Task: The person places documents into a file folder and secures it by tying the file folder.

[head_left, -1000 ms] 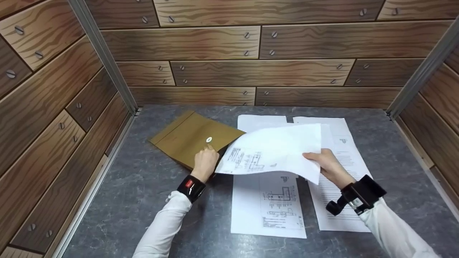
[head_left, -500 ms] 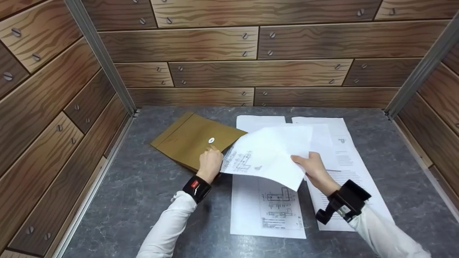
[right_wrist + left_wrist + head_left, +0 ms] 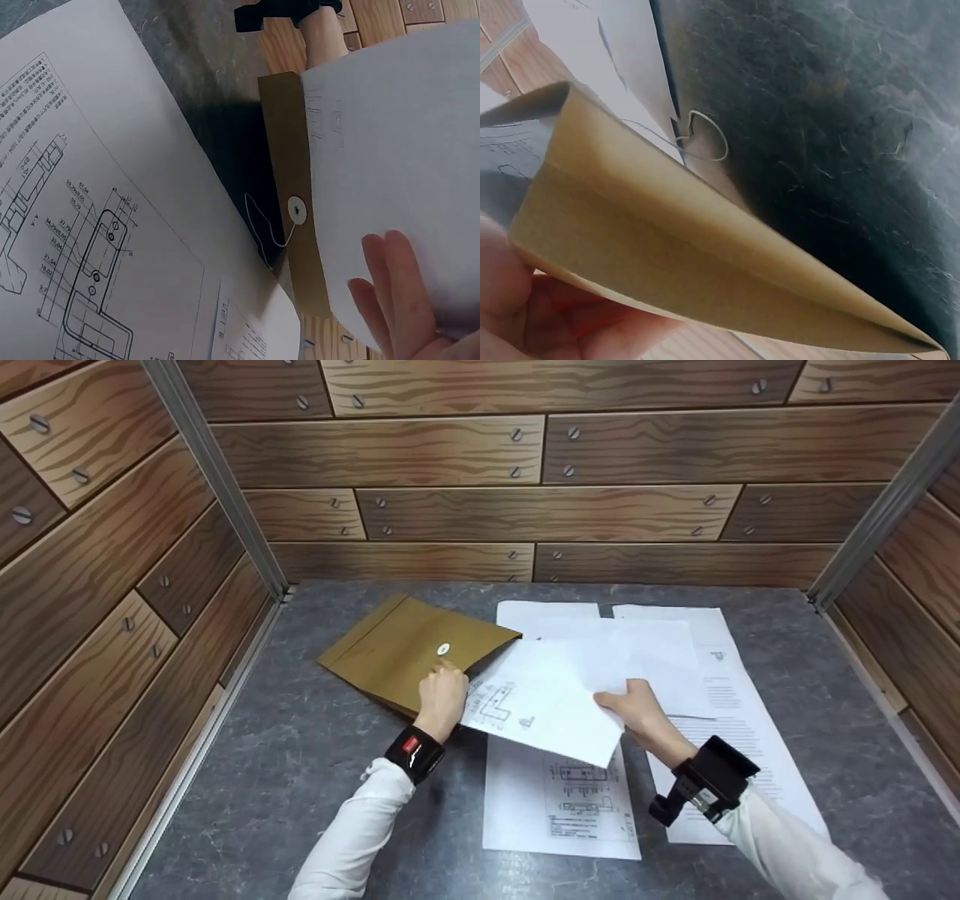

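Note:
A brown kraft envelope (image 3: 397, 649) with a white button lies slanted at left on the table. At its opening edge, my left hand (image 3: 442, 697) grips it; in the left wrist view the envelope's side (image 3: 667, 247) bulges above the curled fingers. One end of a printed sheet of paper (image 3: 547, 690) sits inside the opening. My right hand (image 3: 637, 712) holds the other end, thumb on top, fingers underneath. Those fingers (image 3: 405, 285) lie against the sheet in the right wrist view, where the envelope's button (image 3: 297, 211) and a loose string also show.
Beneath the held sheet lies a paper with technical drawings (image 3: 562, 817). Pages of printed text (image 3: 735, 735) lie to its right, with another sheet overlapping them. Wood-patterned walls (image 3: 450, 450) enclose the dark grey table (image 3: 247, 795) at the back and sides.
My right hand has moved left and slightly nearer, bringing the sheet further into the envelope and lower. My left hand has shifted a little to the right with the envelope's edge.

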Available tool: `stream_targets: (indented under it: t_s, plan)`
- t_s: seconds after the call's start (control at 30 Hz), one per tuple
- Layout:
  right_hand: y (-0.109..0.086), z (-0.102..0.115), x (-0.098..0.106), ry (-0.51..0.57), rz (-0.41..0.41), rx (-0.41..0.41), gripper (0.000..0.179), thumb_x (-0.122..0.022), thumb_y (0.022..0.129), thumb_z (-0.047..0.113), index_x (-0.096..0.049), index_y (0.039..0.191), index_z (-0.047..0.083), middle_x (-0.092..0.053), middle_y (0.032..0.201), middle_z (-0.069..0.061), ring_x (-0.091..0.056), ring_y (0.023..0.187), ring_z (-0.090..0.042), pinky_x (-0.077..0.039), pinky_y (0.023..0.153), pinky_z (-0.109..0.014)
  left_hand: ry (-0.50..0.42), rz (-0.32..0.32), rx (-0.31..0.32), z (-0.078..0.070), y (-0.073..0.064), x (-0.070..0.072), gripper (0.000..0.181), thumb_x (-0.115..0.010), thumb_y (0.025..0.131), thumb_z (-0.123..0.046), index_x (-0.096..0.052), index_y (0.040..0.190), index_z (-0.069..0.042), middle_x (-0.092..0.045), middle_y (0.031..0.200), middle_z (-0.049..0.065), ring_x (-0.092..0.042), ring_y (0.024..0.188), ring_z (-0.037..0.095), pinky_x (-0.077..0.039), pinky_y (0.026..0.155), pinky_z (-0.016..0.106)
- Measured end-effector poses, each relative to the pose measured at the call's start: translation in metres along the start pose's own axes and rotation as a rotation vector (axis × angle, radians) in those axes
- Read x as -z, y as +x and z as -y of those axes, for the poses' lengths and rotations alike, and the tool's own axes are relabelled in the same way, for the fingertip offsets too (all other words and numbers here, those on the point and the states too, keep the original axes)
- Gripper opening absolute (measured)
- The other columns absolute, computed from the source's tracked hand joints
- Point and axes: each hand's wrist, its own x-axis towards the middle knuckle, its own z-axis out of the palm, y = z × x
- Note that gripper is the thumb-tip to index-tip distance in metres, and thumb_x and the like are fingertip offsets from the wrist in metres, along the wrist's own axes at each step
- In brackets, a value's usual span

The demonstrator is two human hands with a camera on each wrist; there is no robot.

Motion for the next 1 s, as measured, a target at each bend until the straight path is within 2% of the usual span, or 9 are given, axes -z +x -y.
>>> stream_targets:
  t_s: [0.17,0.4,0.67,0.83,0.9,1.0]
  plan:
    - [0.007,0.004,-0.012,0.054,-0.023,-0.032,0.033,-0.051,0.088,0.005,-0.045,0.116,-0.011,-0.056,0.102,-0.024,-0.063,0.081,-0.024,-0.051,0.069,-0.030,0.022,-0.054,-0.024,-0.004,-0.002,-0.004,0.027,-0.046,0.080,-0.004,-0.060,0.093,0.015,-0.056,0.066,0.015,-0.059,0.053,0.025,-0.047,0.042,0.035]
    - [0.025,0.012,-0.039,0.126,-0.015,-0.064,0.037,-0.050,0.089,0.004,-0.043,0.123,-0.008,-0.055,0.110,-0.024,-0.062,0.086,-0.026,-0.050,0.070,-0.031,0.011,-0.052,-0.032,-0.011,-0.001,-0.002,0.028,-0.048,0.081,-0.006,-0.060,0.094,0.016,-0.056,0.066,0.015,-0.059,0.052,0.025,-0.047,0.042,0.034]
    - [0.044,0.020,-0.073,0.160,-0.059,-0.061,0.030,-0.053,0.085,0.001,-0.049,0.112,-0.010,-0.060,0.094,-0.021,-0.063,0.069,-0.019,-0.051,0.062,-0.029,0.015,-0.023,-0.044,-0.014,0.000,0.003,0.027,-0.048,0.081,-0.005,-0.059,0.094,0.016,-0.055,0.066,0.014,-0.059,0.052,0.024,-0.047,0.042,0.034]
    - [0.054,0.021,-0.088,0.157,-0.058,-0.071,0.033,-0.055,0.084,0.002,-0.043,0.111,-0.014,-0.055,0.095,-0.022,-0.059,0.064,-0.016,-0.050,0.059,-0.026,0.023,0.012,-0.063,-0.014,-0.001,0.003,0.030,-0.050,0.082,-0.006,-0.058,0.100,0.017,-0.058,0.070,0.018,-0.060,0.054,0.023,-0.048,0.043,0.034]
    - [0.057,0.019,-0.090,0.157,-0.051,-0.086,0.039,-0.055,0.084,0.002,-0.037,0.114,-0.016,-0.051,0.098,-0.022,-0.058,0.063,-0.016,-0.050,0.058,-0.025,0.020,0.006,-0.069,-0.014,-0.001,0.003,0.030,-0.050,0.082,-0.006,-0.058,0.100,0.017,-0.058,0.070,0.018,-0.060,0.054,0.024,-0.048,0.043,0.034]
    - [0.059,0.016,-0.092,0.189,-0.029,-0.117,0.037,-0.053,0.084,0.000,-0.038,0.114,-0.016,-0.052,0.098,-0.024,-0.060,0.064,-0.017,-0.051,0.059,-0.027,0.023,-0.034,-0.067,-0.011,0.000,0.005,0.029,-0.049,0.081,-0.005,-0.059,0.097,0.017,-0.058,0.067,0.016,-0.059,0.052,0.023,-0.047,0.042,0.034]
